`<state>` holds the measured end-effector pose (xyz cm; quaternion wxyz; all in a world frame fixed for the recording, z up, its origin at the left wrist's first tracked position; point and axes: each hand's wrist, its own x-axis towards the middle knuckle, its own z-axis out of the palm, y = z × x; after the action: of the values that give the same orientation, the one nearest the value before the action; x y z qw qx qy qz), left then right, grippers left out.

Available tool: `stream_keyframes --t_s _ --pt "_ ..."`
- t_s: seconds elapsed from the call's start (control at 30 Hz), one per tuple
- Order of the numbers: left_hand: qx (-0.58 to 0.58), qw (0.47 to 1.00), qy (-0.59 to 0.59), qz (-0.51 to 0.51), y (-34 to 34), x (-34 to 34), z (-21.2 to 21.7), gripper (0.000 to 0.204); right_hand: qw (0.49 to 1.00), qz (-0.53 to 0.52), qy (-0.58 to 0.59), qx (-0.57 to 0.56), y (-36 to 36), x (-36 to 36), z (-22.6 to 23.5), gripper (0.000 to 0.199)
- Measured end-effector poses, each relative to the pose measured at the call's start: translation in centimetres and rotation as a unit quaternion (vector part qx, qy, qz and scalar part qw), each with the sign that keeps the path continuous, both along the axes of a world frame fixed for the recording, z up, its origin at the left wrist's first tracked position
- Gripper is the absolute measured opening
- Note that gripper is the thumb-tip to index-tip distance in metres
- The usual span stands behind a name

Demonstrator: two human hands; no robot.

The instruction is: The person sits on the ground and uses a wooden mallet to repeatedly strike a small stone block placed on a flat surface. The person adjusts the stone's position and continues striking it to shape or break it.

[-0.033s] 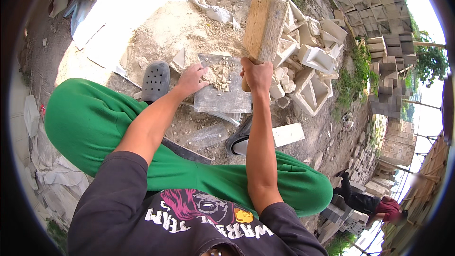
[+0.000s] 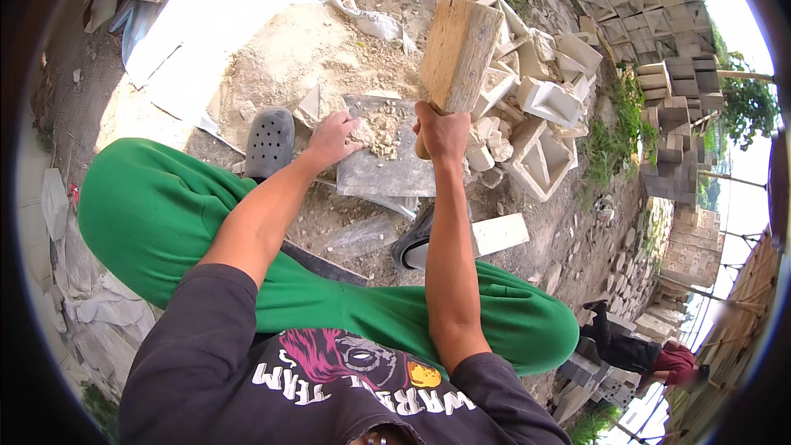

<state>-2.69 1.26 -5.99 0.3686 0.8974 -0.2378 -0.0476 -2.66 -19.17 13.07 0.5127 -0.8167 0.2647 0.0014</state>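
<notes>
My right hand (image 2: 445, 132) is wrapped round the handle of a wooden mallet (image 2: 461, 53) with a large block head. The mallet is raised in front of me, its head pointing away. On the ground between my feet lies a flat grey slab (image 2: 387, 179) bearing a heap of pale broken lumps and crumbs (image 2: 382, 132). At the slab's left edge rests my left hand (image 2: 332, 138), its fingertips apart and touching the crumbs. Some of the slab's right side is hidden behind my right hand and forearm.
Broken whitish box-shaped pieces (image 2: 548, 103) are piled to the right of the slab. My grey clog (image 2: 270, 144) is close on its left. A pale block (image 2: 501, 234) lies by my right foot. White sheeting (image 2: 210, 21) spreads at far left. Another person (image 2: 647, 354) is at far right.
The mallet and my right hand have shifted very slightly left and toward me. My left hand and the broken lumps look the same.
</notes>
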Motion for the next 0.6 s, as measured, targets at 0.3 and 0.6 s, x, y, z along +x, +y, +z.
stream_keyframes --t_s 0.3,0.6 --pt "0.057 0.998 0.025 0.022 -1.2 0.0 1.1 0.057 0.965 0.016 0.262 -0.025 -1.0 -6.4 -13.6 0.036" --pt "0.050 0.999 -0.004 0.007 -0.5 0.0 0.8 0.056 0.997 -0.029 0.064 -0.028 -0.8 -4.1 -5.7 0.023"
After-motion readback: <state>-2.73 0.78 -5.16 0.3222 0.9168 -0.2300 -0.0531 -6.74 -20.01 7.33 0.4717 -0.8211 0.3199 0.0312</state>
